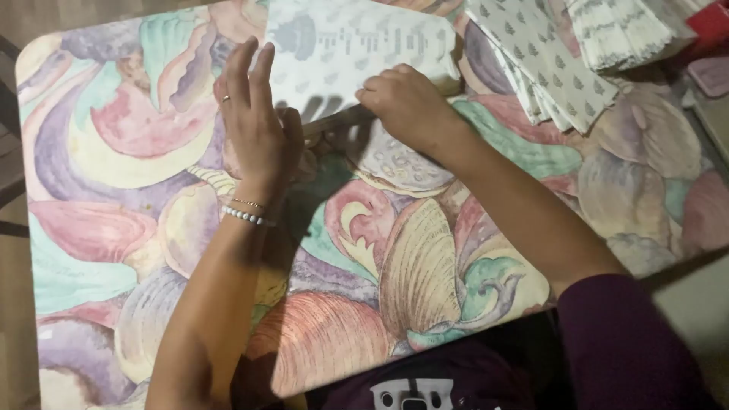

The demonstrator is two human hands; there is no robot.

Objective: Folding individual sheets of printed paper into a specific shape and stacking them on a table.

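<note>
A pale paper bag [342,45] with a faint leaf print lies flat at the top middle of the table. My right hand [406,102] presses down on the bag's near edge with curled fingers, pinching the fold. My left hand [258,125] stands on its edge just left of it, fingers straight and apart, with a ring on one finger and bead bracelets at the wrist. It touches the bag's lower left corner area and holds nothing.
The table carries a cloth [137,152] with large pastel shell and swirl shapes. A stack of similar printed paper bags [547,61] lies at the top right, another bundle [623,30] beyond it. A red thing [714,23] shows at the far right corner.
</note>
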